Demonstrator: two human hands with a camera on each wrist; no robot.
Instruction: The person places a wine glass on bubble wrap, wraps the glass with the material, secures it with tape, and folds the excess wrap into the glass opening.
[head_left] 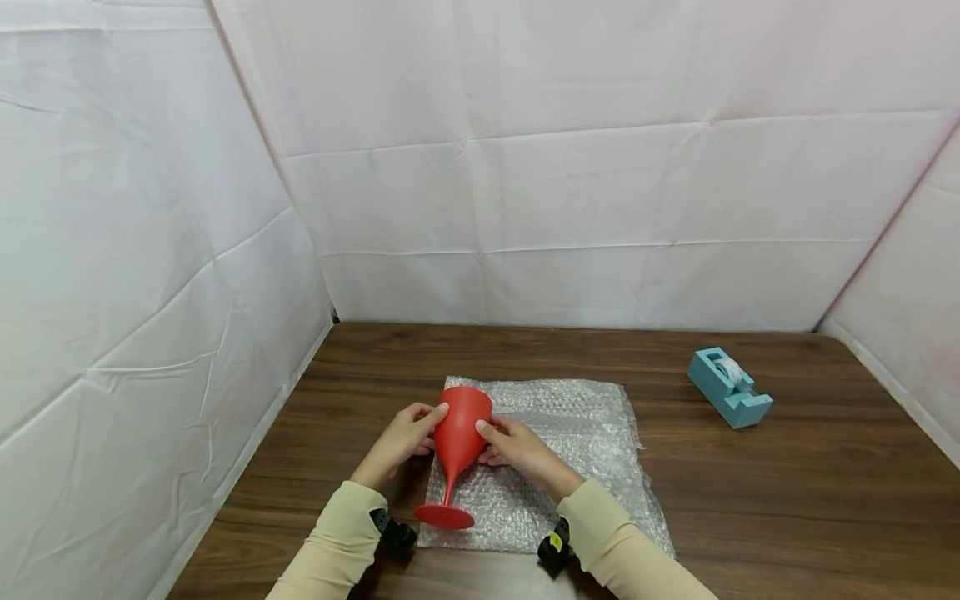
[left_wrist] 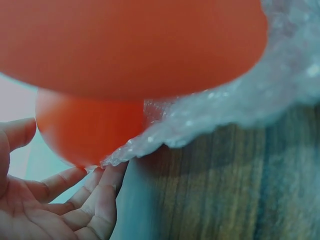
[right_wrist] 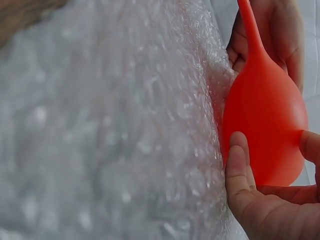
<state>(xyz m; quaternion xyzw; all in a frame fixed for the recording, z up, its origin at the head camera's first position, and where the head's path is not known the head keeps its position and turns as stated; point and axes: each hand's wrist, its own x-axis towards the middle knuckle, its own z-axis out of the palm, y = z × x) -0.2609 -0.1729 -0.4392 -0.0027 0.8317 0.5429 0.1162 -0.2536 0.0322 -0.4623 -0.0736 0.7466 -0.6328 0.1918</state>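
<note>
A red wine goblet [head_left: 461, 425] lies on its side over the left part of a bubble wrap sheet [head_left: 585, 467], its bowl pointing away and its round foot towards me. My left hand [head_left: 405, 439] holds the bowl from the left, thumb on top. In the left wrist view that hand's fingertips [left_wrist: 75, 175] sit under the bowl at the wrap's edge, and the foot fills the top of the picture. From the right, my right hand [head_left: 528, 456] grips the same bowl between thumb and fingers, as the right wrist view shows on the goblet [right_wrist: 267, 115].
At the right on the dark wooden table [head_left: 787, 500] stands a light blue tape dispenser [head_left: 729, 387] with a roll of clear tape. White sheeting [head_left: 585, 183] closes off the back and both sides of the table.
</note>
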